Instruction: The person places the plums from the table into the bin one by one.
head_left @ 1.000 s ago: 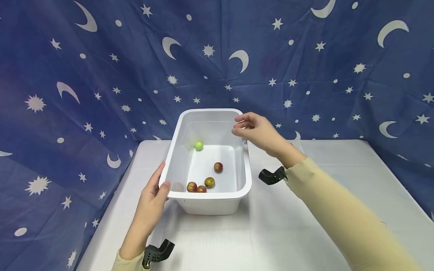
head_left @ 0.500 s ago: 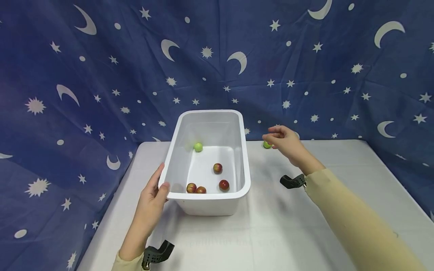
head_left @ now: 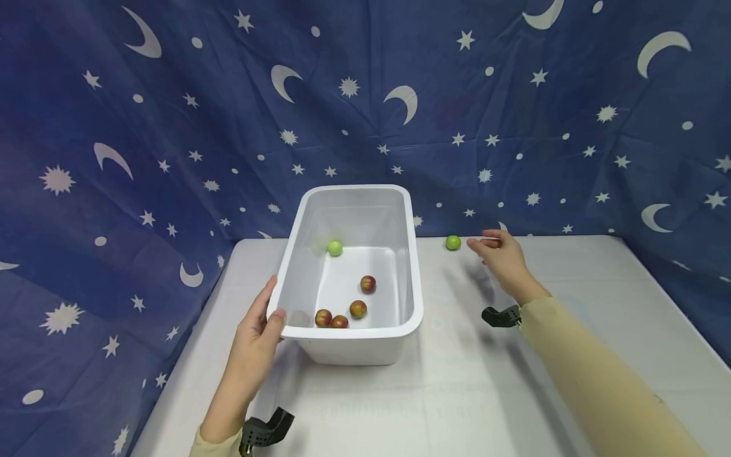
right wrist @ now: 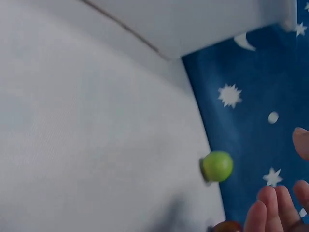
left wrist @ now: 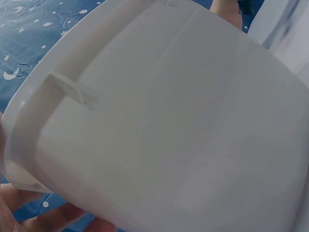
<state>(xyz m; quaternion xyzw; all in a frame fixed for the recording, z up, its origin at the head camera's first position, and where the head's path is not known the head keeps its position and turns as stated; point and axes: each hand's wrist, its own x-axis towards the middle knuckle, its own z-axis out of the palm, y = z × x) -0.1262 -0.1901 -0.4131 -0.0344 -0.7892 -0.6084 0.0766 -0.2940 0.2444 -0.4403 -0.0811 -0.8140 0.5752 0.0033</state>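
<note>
With thumb over the rim and fingers outside, my left hand (head_left: 255,343) grips the near-left corner of a white plastic bin (head_left: 349,331). Inside lie a small light-green fruit (head_left: 334,248) and several red-yellow plum-like fruits (head_left: 358,309). My right hand (head_left: 505,263) hovers over the table right of the bin, fingers loosely bent and nothing held. Just left of its fingertips a green fruit (head_left: 453,242) sits at the table's back edge. In the right wrist view, a reddish fruit (right wrist: 227,226) shows partly beside my fingers; in the head view the hand hides it.
A white cloth covers the table (head_left: 365,419). Behind and to the left hangs a blue curtain (head_left: 354,63) printed with moons and stars, close to the bin's far end. A black wrist camera mount (head_left: 501,316) hangs below my right wrist.
From above the bin's right rim, my right hand has moved right and lowered toward the table, uncovering the green fruit there. One plum-like fruit has rolled about inside the bin. My left hand stays put.
</note>
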